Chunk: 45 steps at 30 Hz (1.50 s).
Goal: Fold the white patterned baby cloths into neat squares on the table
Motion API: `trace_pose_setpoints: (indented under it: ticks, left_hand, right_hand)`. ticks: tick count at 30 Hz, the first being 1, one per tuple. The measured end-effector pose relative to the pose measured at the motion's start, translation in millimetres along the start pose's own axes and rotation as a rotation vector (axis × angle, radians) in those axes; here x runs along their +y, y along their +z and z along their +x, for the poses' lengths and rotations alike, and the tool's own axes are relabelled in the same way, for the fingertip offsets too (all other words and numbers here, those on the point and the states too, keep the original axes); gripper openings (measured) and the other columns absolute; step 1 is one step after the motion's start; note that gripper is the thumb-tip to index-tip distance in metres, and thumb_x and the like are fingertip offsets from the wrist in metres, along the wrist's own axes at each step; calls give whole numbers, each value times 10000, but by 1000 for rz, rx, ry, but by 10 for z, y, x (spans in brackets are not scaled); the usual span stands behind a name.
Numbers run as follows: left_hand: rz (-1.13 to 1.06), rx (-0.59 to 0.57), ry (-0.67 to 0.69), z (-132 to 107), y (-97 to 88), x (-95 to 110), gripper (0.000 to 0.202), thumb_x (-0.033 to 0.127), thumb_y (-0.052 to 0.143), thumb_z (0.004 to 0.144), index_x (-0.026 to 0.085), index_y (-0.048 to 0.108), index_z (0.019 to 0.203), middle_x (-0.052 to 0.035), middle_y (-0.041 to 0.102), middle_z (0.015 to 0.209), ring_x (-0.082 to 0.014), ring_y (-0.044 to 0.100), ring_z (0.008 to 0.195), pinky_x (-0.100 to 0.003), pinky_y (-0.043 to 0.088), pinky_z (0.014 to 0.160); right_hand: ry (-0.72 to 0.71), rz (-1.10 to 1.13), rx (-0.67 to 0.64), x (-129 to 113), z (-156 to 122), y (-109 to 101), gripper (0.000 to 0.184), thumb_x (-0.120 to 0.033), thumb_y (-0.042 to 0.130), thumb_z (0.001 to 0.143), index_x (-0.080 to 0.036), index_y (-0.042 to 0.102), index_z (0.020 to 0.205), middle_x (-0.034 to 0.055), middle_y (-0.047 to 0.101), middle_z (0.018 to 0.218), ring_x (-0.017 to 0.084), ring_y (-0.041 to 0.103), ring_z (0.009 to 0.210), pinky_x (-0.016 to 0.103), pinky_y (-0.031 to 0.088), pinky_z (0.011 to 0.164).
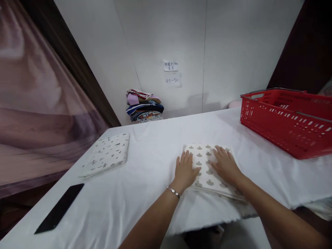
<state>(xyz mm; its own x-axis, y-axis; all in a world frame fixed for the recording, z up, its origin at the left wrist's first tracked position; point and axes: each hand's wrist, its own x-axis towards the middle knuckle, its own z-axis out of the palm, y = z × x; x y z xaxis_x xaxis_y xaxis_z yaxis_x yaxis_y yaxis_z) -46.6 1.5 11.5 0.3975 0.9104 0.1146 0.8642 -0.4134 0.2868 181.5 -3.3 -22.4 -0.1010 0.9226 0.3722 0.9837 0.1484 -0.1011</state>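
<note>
A folded white cloth (209,176) with rows of grey-beige motifs lies flat near the front edge of the table. My left hand (185,171), with a silver bracelet at the wrist, rests along the cloth's left edge, thumb over its top and fingers spread. On the right part of the same cloth lies my right hand (225,166), palm down with the fingers stretched out. Neither hand grips anything. Another folded white cloth (110,152), printed with small dark figures, sits apart at the left.
White fabric covers the table (147,173). A red plastic basket (282,121) stands at the right. A black flat slab (61,207) lies front left. Beyond the far edge is a pile of folded clothes (145,107) by the wall; a pink curtain (38,103) hangs at left.
</note>
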Motion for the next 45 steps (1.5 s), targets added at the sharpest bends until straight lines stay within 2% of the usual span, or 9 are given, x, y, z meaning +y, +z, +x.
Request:
trace_pose_setpoints:
  ticks: [6, 13, 20, 24, 28, 34, 40, 43, 45]
  left_hand:
    - [-22, -74, -14, -29, 252, -102, 684, 574, 252, 869, 184, 215, 1431, -19, 81, 1521, -235, 56, 1394, -468, 167, 1109]
    - [-62, -80, -30, -35, 217, -85, 712, 587, 268, 849, 184, 215, 1434, -17, 73, 1521, -237, 43, 1395, -485, 139, 1112]
    - [-87, -112, -33, -59, 194, -96, 708, 581, 270, 843, 201, 208, 1437, -9, 71, 1521, -240, 35, 1395, -480, 118, 1118]
    - [-72, -148, -64, 113, 105, -10, 770, 650, 251, 819, 174, 245, 1425, -59, 121, 1514, -262, 53, 1393, -523, 80, 1110]
    - [-35, -62, -16, 402, 90, 65, 793, 669, 208, 823, 156, 233, 1427, -59, 96, 1519, -244, 9, 1396, -494, 24, 1121]
    - [-72, -65, -46, 523, 263, -34, 737, 642, 237, 835, 218, 191, 1436, -13, 91, 1522, -225, 16, 1397, -479, 146, 1108]
    - [-125, -32, -49, 506, 231, -44, 654, 576, 314, 854, 227, 268, 1405, -20, 159, 1511, -224, 99, 1387, -453, 185, 1100]
    - [-171, 26, -104, 423, 162, -62, 579, 470, 393, 859, 191, 339, 1364, -66, 240, 1487, -219, 219, 1353, -376, 240, 1080]
    - [-211, 72, -147, 309, 121, -105, 539, 419, 426, 851, 169, 378, 1326, -103, 370, 1415, -221, 346, 1285, -338, 292, 1042]
  right_hand:
    - [15, -85, -79, -24, -194, 129, 590, -498, 279, 892, -107, 454, 1298, 171, 390, 1389, 316, 290, 1306, 510, 252, 1026]
    - [58, -107, -131, 73, 90, 11, 604, -509, 324, 875, -102, 429, 1310, 165, 338, 1422, 315, 248, 1325, 495, 229, 1041]
    - [233, -109, -257, 366, 246, 119, 631, -501, 259, 889, -93, 364, 1359, 131, 316, 1442, 279, 233, 1334, 499, 267, 1025]
    - [211, -123, -222, 359, 206, 156, 619, -482, 260, 889, -91, 368, 1357, 138, 321, 1438, 284, 229, 1334, 510, 276, 1016]
    - [215, -115, -216, 353, 201, 152, 608, -497, 254, 891, -120, 383, 1350, 130, 324, 1439, 284, 234, 1334, 503, 276, 1017]
    - [233, -90, -207, 375, 194, 173, 645, -517, 254, 886, -101, 350, 1369, 123, 323, 1440, 275, 233, 1335, 490, 270, 1030]
    - [266, 169, -180, 478, 246, 124, 604, -518, 319, 863, -124, 451, 1301, 133, 349, 1424, 282, 214, 1347, 473, 249, 1059]
    - [388, 361, -119, 546, 137, 49, 579, -490, 378, 844, -143, 458, 1301, 125, 340, 1430, 276, 199, 1354, 449, 239, 1077]
    - [498, 437, -87, 568, -38, -3, 631, -499, 415, 824, -129, 418, 1335, 141, 337, 1429, 290, 271, 1326, 443, 262, 1070]
